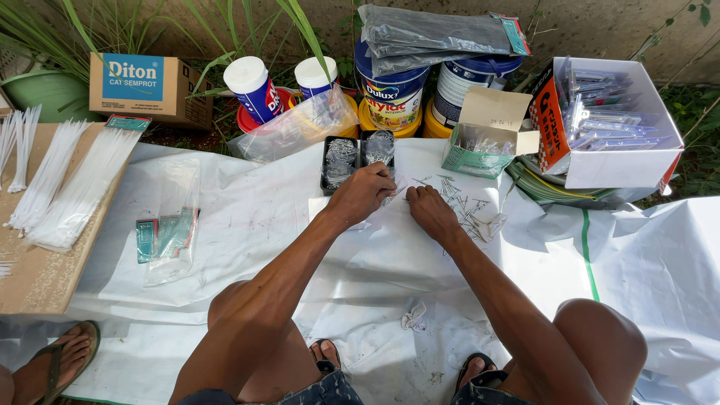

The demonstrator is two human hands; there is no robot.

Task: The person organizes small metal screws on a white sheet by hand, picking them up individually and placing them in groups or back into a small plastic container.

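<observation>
Outdoors, in flat daylight with soft shadows. A white plastic sheet [247, 225] covers the ground from the centre out to 3 and 9 o'clock, creased and scuffed, with a green stripe [587, 255] running down it at 3 o'clock. At 12 o'clock a rough grey concrete wall [600, 22] closes the scene, with long green grass blades [225, 30] arching in front of it and bare soil below. At 9 o'clock a flat sheet of brown cardboard [37, 277] lies on the ground. At 10 o'clock a green plastic basin [45, 90] sits among the grass. Low weeds [697, 112] grow at 2 o'clock.
</observation>
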